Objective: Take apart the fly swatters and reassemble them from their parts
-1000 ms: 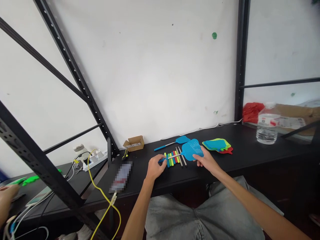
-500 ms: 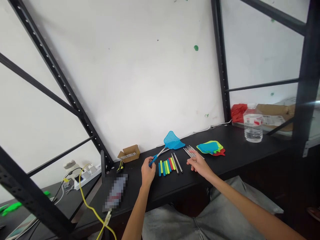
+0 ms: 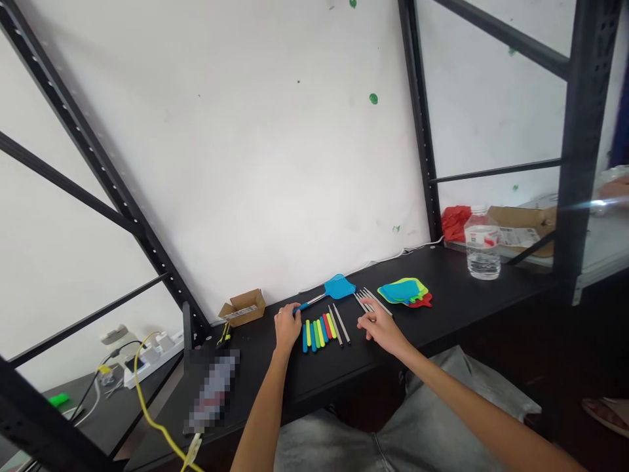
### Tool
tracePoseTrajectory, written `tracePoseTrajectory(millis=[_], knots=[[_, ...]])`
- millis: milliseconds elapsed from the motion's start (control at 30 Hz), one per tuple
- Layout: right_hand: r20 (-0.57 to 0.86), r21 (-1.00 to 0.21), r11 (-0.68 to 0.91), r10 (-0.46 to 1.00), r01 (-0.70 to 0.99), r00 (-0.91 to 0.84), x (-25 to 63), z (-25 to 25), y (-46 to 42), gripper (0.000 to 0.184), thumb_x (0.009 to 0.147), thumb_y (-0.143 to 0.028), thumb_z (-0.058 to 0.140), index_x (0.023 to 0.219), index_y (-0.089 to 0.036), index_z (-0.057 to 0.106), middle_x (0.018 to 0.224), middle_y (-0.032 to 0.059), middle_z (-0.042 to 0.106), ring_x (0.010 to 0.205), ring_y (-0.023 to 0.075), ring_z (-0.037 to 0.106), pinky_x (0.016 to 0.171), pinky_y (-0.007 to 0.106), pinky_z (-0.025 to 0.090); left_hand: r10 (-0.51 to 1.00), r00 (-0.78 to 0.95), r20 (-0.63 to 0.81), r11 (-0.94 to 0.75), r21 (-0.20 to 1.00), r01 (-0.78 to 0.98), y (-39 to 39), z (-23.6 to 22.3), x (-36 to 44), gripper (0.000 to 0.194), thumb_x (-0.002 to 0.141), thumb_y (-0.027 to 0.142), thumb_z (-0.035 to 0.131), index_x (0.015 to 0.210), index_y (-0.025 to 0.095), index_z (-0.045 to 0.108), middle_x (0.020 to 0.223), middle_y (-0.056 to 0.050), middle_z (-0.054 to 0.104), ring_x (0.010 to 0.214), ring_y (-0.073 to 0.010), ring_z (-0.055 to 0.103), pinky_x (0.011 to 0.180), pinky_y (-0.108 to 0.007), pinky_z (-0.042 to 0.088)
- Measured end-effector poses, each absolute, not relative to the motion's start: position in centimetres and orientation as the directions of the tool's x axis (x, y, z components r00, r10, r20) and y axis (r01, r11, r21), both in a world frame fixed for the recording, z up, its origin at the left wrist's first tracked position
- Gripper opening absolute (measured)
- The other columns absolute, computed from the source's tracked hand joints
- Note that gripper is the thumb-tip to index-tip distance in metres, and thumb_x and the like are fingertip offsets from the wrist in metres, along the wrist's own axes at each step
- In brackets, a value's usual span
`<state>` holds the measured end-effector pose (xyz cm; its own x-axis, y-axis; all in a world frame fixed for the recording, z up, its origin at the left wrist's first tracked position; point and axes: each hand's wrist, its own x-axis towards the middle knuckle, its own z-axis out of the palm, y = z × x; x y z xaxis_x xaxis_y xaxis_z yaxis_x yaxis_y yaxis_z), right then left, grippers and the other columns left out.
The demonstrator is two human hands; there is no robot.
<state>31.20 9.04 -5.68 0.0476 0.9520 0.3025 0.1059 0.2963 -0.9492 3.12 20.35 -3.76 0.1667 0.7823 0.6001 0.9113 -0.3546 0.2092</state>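
Observation:
My left hand (image 3: 287,326) is closed on the blue handle of a fly swatter (image 3: 340,286), whose blue mesh head lies toward the wall on the black table. To the right of that hand, several coloured handle grips (image 3: 317,333) in blue, yellow, green and red lie in a row. Two metal rods (image 3: 339,326) rest beside the row. My right hand (image 3: 379,326) hovers with loosely bent fingers, nothing visible in them, just in front of more metal rods (image 3: 364,296). Past these lies a stack of swatter heads (image 3: 403,290) in blue, yellow-green and red.
A small open cardboard box (image 3: 242,308) and a yellow-black cutter (image 3: 224,335) are at the left, near a blurred-out item (image 3: 214,391). A water bottle (image 3: 482,246) stands at the right. Black shelf posts (image 3: 421,124) frame the table, and a yellow cable (image 3: 147,400) hangs at the left.
The swatter's head has lowered and now lies flat, lined up over another blue one seen beneath it before. My right hand has barely moved. The view has shifted slightly.

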Motion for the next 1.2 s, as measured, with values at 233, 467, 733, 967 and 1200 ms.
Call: tracePoseTrajectory(millis=[233, 467, 733, 967, 1200], knots=[[0.308, -0.948, 0.302, 0.95, 0.101, 0.05, 31.2, -5.9, 9.1, 0.046, 0.082, -0.033, 0.053, 0.125, -0.024, 0.043, 0.078, -0.0038, 0.065, 0.049, 0.0116, 0.056, 0.052, 0.025, 0.045, 0.801, 0.253, 0.543, -0.319, 0.03, 0.947, 20.3, -4.1, 3.6, 0.028, 0.094, 0.021, 0.045, 0.11, 0.022, 0.068, 0.109, -0.007, 0.067, 0.104, -0.0234, 0.057, 0.086, -0.034, 0.039], [0.31, -0.947, 0.303, 0.949, 0.106, 0.05, 31.2, -5.9, 9.1, 0.045, 0.082, -0.033, 0.052, 0.125, -0.025, 0.044, 0.078, -0.0032, 0.066, 0.05, 0.0122, 0.057, 0.053, 0.026, 0.046, 0.842, 0.198, 0.501, -0.258, 0.051, 0.965, 20.4, -4.0, 3.4, 0.027, 0.093, 0.023, 0.049, 0.111, 0.023, 0.069, 0.108, -0.007, 0.065, 0.1, -0.0224, 0.059, 0.081, -0.031, 0.039], [0.322, -0.941, 0.316, 0.946, 0.124, 0.038, 31.3, -5.9, 9.1, 0.042, 0.082, -0.033, 0.052, 0.123, -0.024, 0.047, 0.078, -0.0026, 0.066, 0.05, 0.0125, 0.057, 0.055, 0.027, 0.047, 0.819, 0.177, 0.545, -0.302, 0.149, 0.941, 19.9, -4.1, 3.0, 0.025, 0.093, 0.024, 0.049, 0.105, 0.021, 0.07, 0.105, -0.006, 0.066, 0.097, -0.0214, 0.06, 0.078, -0.03, 0.041], [0.35, -0.911, 0.347, 0.936, 0.223, -0.027, 31.2, -6.6, 9.3, 0.025, 0.083, -0.032, 0.051, 0.105, -0.022, 0.059, 0.077, -0.0006, 0.067, 0.056, 0.0142, 0.06, 0.057, 0.028, 0.048, 0.835, 0.146, 0.53, -0.332, 0.275, 0.902, 16.7, -4.0, 2.8, 0.027, 0.095, 0.028, 0.044, 0.102, 0.022, 0.069, 0.096, -0.006, 0.067, 0.085, -0.0179, 0.062, 0.065, -0.025, 0.041], [0.425, -0.821, 0.396, 0.905, 0.412, -0.022, 30.9, -6.3, 9.0, 0.018, 0.082, -0.028, 0.051, 0.092, -0.023, 0.065, 0.076, 0.001, 0.067, 0.068, 0.0184, 0.063, 0.065, 0.031, 0.049, 0.9, 0.152, 0.409, -0.267, 0.242, 0.933, 14.1, -4.0, 3.6, 0.031, 0.096, 0.042, 0.042, 0.107, 0.025, 0.066, 0.083, -0.004, 0.067, 0.075, -0.0182, 0.062, 0.056, -0.024, 0.032]])
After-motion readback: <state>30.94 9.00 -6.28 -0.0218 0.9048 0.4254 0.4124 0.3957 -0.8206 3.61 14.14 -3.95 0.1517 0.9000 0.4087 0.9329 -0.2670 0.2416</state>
